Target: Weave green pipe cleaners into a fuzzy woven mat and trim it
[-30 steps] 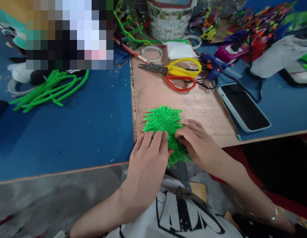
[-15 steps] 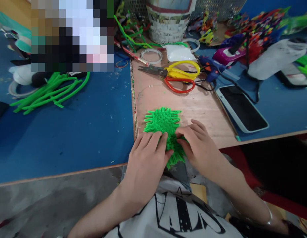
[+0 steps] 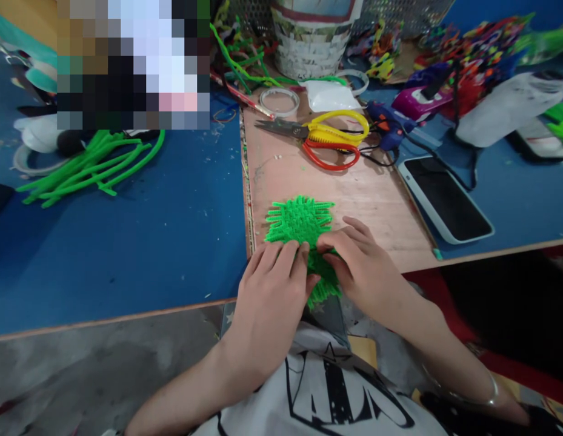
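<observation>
A bright green woven piece of pipe cleaners lies over the front edge of the wooden board, its loose ends sticking out around the rim. Its near part bends down past the table edge. Across its left side, my left hand is closed, fingers curled over the top and thumb at the near part. My right hand pinches the piece at its right side with thumb and index finger, while the other fingers are raised. Exactly which strands the fingertips grip is hidden.
Scissors with yellow and red handles lie beyond the piece on the board. A phone is at the right, and green pipe cleaners lie left on the blue table. Behind are a tape roll and a glue gun.
The right index fingertip has shifted slightly left over the woven piece. The left hand keeps its hold, and the view has moved a little.
</observation>
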`<state>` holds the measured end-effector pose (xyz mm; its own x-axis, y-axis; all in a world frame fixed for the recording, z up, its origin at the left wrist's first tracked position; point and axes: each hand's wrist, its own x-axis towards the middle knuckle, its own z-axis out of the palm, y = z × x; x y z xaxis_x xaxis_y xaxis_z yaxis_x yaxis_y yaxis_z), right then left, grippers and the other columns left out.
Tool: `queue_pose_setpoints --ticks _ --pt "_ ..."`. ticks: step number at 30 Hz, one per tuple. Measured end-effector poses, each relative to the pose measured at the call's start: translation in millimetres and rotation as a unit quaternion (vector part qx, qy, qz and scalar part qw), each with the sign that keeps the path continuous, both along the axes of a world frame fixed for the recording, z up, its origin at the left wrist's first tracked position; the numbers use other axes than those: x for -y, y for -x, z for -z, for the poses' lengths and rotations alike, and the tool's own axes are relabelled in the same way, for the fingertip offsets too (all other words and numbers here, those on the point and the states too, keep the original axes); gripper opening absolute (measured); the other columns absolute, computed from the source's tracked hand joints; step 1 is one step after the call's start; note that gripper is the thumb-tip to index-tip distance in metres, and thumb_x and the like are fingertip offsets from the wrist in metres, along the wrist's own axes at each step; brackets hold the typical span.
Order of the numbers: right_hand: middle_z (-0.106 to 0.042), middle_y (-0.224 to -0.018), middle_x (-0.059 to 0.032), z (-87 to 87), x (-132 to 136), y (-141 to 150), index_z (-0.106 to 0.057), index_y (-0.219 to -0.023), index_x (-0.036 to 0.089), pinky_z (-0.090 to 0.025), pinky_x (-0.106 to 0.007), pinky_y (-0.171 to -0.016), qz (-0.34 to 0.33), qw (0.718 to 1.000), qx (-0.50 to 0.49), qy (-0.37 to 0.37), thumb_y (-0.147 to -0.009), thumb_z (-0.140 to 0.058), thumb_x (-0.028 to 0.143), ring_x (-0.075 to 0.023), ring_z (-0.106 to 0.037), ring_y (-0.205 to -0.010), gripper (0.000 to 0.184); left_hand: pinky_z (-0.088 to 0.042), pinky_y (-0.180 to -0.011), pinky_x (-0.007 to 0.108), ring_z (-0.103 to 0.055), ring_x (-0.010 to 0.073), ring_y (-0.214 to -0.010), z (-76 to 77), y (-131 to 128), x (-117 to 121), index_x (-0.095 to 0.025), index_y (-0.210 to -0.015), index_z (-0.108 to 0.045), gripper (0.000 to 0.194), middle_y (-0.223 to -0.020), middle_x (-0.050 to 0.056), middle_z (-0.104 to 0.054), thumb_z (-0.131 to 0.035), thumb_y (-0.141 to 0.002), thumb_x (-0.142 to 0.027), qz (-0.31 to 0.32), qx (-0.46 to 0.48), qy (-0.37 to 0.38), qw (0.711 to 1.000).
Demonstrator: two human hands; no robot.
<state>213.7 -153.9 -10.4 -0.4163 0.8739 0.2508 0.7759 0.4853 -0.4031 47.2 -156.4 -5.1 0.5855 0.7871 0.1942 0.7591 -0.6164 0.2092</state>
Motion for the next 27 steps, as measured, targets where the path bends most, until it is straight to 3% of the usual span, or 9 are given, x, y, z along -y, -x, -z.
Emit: queue_pose_setpoints --ticks 14,20,27 --pt "-0.060 -0.075 -0.0035 -4.1 3 3 -0.052 -0.090 0.018 -0.036 -0.044 -0.097 -0.029 0.995 0.077 -0.053 -0.084 -0.035 0.005 -0.0177 -0.052 -0.075 0.022 -0.047 -0.088 0.041 -0.054 0.0247 -0.096 2.1 0 0 -0.008 -0.106 -0.060 0.026 -0.103 0.011 -0.061 -0.052 -0.086 -0.021 -0.007 0.016 0.016 1.000" --pt "-0.058 -0.077 -0.0069 1.1 -2 1 -0.051 -0.086 0.017 -0.042 -0.042 -0.084 -0.056 0.997 0.043 -0.015 -0.082 -0.034 0.005 -0.0216 -0.050 -0.080 0.021 -0.048 -0.086 0.041 -0.054 0.0244 -0.095 1.2 -1 1 -0.008 -0.110 -0.058 0.029 -0.104 0.011 -0.061 -0.052 -0.086 -0.024 -0.010 0.002 0.014 1.000" --pt "-0.051 -0.073 -0.0053 7.0 -3 1 -0.041 -0.075 0.021 -0.040 -0.033 -0.066 -0.035 0.999 -0.015 -0.001 -0.077 -0.035 0.004 -0.0203 -0.043 -0.074 0.018 -0.046 -0.090 0.042 -0.053 0.0247 -0.098 1.4 -2 3 -0.009 -0.115 -0.057 0.031 -0.104 0.012 -0.061 -0.051 -0.086 -0.021 -0.021 -0.006 0.022 1.000"
